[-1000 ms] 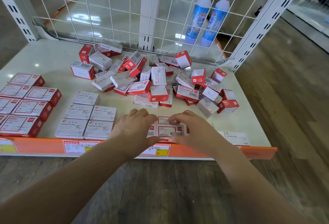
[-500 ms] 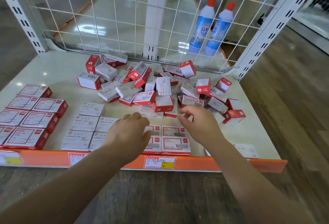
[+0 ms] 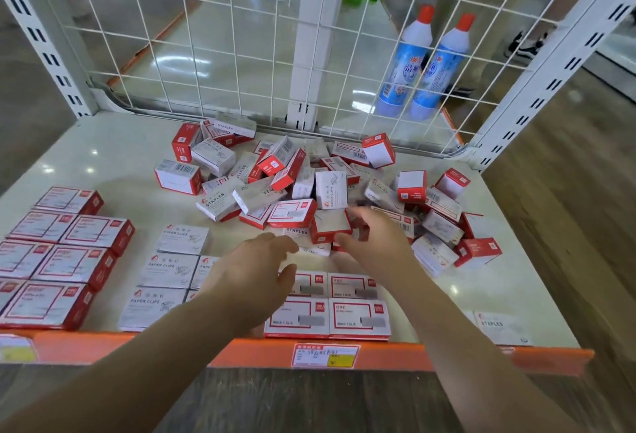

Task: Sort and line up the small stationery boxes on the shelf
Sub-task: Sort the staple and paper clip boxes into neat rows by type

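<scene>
A loose pile of small red-and-white and grey stationery boxes (image 3: 309, 185) lies at the middle and back of the white shelf (image 3: 103, 157). Near the front edge, red-framed staple boxes (image 3: 358, 319) sit flat in a two-by-two block. Left of them are grey paper clip boxes (image 3: 168, 271), and larger red boxes (image 3: 69, 260) fill rows at the far left. My right hand (image 3: 375, 243) reaches into the pile's front, thumb and fingers curled round a red box with a white top (image 3: 328, 228). My left hand (image 3: 254, 274) hovers with relaxed fingers over the lined-up boxes, holding nothing.
A white wire grid (image 3: 206, 37) closes the back of the shelf, with two blue cleaner bottles (image 3: 406, 64) behind it. An orange strip (image 3: 447, 357) with a price label (image 3: 325, 355) runs along the front edge. One grey staples box (image 3: 499, 327) lies alone at the front right.
Both hands have left the front block of staple boxes. My right hand moved forward into the pile and closed round a red box; my left hand lifted and drifted slightly forward.
</scene>
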Demonstrator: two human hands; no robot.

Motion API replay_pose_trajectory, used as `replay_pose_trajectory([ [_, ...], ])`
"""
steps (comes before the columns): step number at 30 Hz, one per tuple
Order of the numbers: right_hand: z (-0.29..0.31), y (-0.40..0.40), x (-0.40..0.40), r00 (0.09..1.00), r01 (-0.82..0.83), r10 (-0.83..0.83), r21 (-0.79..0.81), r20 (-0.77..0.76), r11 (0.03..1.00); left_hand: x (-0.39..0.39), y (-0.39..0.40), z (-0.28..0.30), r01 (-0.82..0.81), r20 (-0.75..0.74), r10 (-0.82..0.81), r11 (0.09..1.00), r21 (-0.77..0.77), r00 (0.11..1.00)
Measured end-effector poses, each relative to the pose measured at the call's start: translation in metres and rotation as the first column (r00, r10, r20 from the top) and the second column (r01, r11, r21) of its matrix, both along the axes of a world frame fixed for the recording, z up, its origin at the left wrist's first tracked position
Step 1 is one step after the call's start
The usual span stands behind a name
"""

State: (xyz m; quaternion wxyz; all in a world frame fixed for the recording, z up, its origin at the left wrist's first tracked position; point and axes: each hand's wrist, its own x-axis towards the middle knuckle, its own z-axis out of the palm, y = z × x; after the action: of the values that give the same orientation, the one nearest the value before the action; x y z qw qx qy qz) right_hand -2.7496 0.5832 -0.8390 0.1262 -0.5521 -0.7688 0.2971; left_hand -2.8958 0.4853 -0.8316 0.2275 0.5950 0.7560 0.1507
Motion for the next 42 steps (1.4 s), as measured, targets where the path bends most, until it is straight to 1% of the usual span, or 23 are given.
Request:
replay_pose_trajectory([
  [2,-0.002,-0.001,0.000,0.999,0.038,-0.038,0.091,-0.002,0.995,-0.001,0.002,-0.001,-0.008,0.000,0.008,1.000,0.014,1.000],
  [4,-0.003,-0.001,-0.002,0.999,0.026,-0.020,0.211,-0.031,0.977,-0.004,0.003,-0.001,-0.018,-0.013,0.018,1.000,0.024,1.000],
  [5,-0.003,-0.001,-0.005,0.999,0.005,0.004,0.228,-0.039,0.974,-0.006,0.004,-0.002,-0.017,-0.020,0.017,1.000,0.023,1.000],
  [8,-0.001,-0.002,-0.018,0.995,-0.094,0.098,0.188,-0.009,0.978,-0.014,0.003,-0.002,-0.010,-0.014,0.010,1.000,0.004,1.000],
  [10,-0.003,-0.001,-0.027,0.991,-0.132,0.128,0.191,0.033,0.973,-0.021,0.003,-0.001,-0.019,-0.004,0.019,1.000,0.004,1.000],
  [16,0.003,-0.001,-0.038,0.996,-0.084,0.077,0.178,0.045,0.981,-0.035,0.003,-0.001,-0.042,0.076,0.040,0.999,0.022,0.996],
  [23,0.019,-0.011,-0.047,0.995,-0.095,0.086,0.181,0.056,0.979,-0.041,-0.003,0.005,-0.048,0.095,0.045,0.998,0.030,0.994],
  [25,0.024,-0.014,-0.046,0.997,-0.073,0.067,0.184,0.038,0.980,-0.043,-0.006,0.006,-0.056,0.119,0.053,0.998,0.024,0.991],
  [29,0.039,-0.025,-0.035,0.996,-0.008,0.022,0.165,-0.084,0.986,-0.041,-0.011,0.011,-0.091,0.172,0.087,0.996,0.013,0.981],
  [31,0.045,-0.034,-0.029,0.993,-0.006,0.023,0.151,-0.115,0.989,-0.039,-0.011,0.015,-0.124,0.217,0.120,0.992,0.003,0.969],
  [34,0.050,-0.048,-0.023,0.987,-0.046,0.059,0.092,-0.146,0.995,-0.036,-0.009,0.018,-0.196,0.362,0.191,0.980,-0.025,0.912],
  [36,0.052,-0.057,-0.019,0.982,-0.079,0.089,0.062,-0.164,0.995,-0.033,-0.009,0.020,-0.253,0.491,0.252,0.965,-0.064,0.834],
  [38,0.051,-0.061,-0.015,0.975,-0.099,0.108,0.056,-0.196,0.994,-0.029,-0.010,0.023,-0.292,0.608,0.299,0.950,-0.114,0.735],
  [39,0.051,-0.062,-0.014,0.971,-0.105,0.113,0.049,-0.211,0.993,-0.028,-0.010,0.024,-0.307,0.642,0.313,0.943,-0.126,0.700],
  [40,0.050,-0.061,-0.012,0.967,-0.110,0.116,0.036,-0.225,0.993,-0.027,-0.010,0.024,-0.313,0.658,0.318,0.941,-0.129,0.683],
  [42,0.047,-0.058,-0.009,0.962,-0.123,0.118,-0.006,-0.247,0.992,-0.027,-0.011,0.023,-0.334,0.669,0.320,0.936,-0.112,0.671],
])
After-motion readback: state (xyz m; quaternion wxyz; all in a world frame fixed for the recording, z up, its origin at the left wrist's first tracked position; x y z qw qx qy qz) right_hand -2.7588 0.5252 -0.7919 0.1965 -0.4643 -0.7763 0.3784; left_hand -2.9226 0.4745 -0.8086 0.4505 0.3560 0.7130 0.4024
